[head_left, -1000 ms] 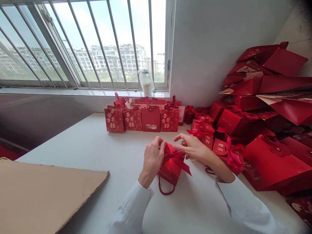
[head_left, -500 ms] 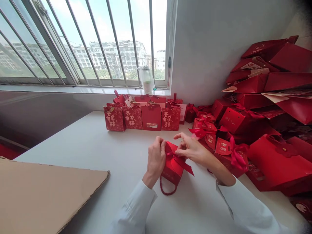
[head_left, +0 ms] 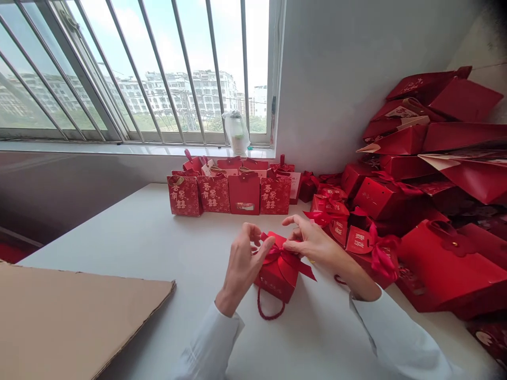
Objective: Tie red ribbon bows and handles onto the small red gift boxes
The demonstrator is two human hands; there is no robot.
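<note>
A small red gift box (head_left: 276,280) stands on the white table, with a red ribbon bow (head_left: 301,265) on its top and a dark red cord handle (head_left: 271,318) hanging toward me. My left hand (head_left: 242,264) is at the box's left side, its fingers apart and its thumb near the left loop of the bow. My right hand (head_left: 311,241) pinches the right part of the bow between thumb and finger, its other fingers raised.
A row of red patterned boxes (head_left: 214,193) lines the back of the white table (head_left: 130,232). Many red boxes and bags (head_left: 447,253) pile up at the right. Brown cardboard (head_left: 79,316) lies front left. A plastic-wrapped cup (head_left: 236,134) stands on the windowsill.
My left hand has loosened its pinch on the ribbon and moved slightly left, its fingers spreading. My right hand has stayed at the bow. The view has shifted slightly.
</note>
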